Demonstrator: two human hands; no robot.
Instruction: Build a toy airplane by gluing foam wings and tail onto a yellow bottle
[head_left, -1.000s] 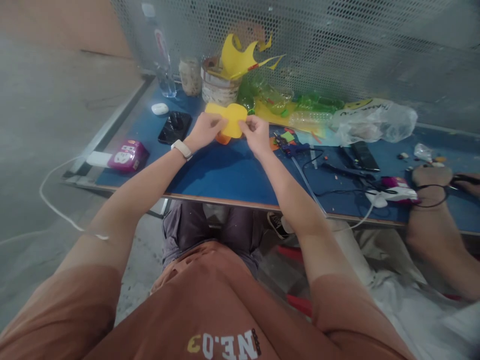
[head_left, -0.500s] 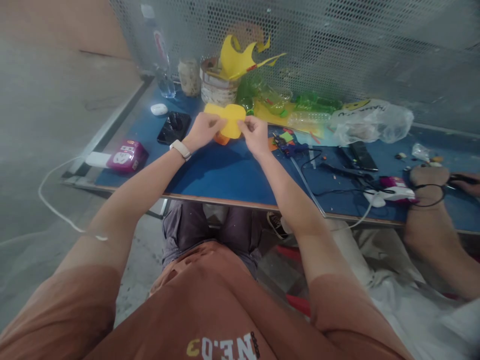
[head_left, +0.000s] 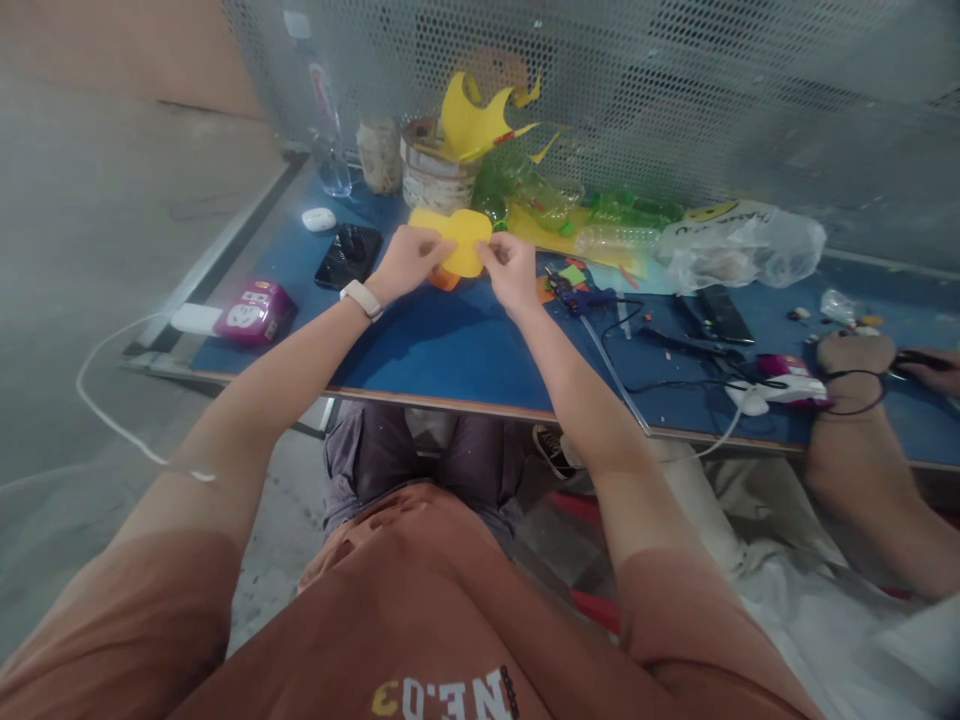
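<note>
A yellow cut-out piece (head_left: 469, 240) with rounded edges is held up over the blue table (head_left: 450, 345). My left hand (head_left: 411, 260) pinches it from the left, thumb lying over its face. At its right edge, my right hand (head_left: 511, 268) pinches it between thumb and fingers. Just below the yellow piece, a small orange item (head_left: 444, 279) shows partly; the rest of it is hidden. A black phone (head_left: 348, 255) lies left of my left hand. Right of my right hand is a blue glue gun (head_left: 589, 299).
Behind my hands stand a bucket (head_left: 437, 180) with yellow scraps, a jar (head_left: 379, 155) and a clear bottle (head_left: 330, 160). Green bottles (head_left: 634, 205) and a plastic bag (head_left: 742, 245) lie back right. A purple power socket (head_left: 259, 313) sits left. Another person's hand (head_left: 855, 355) is at right.
My hands and the yellow piece stay nearly where they were. The tip of the yellow scrap above the bucket looks slightly different in position.
</note>
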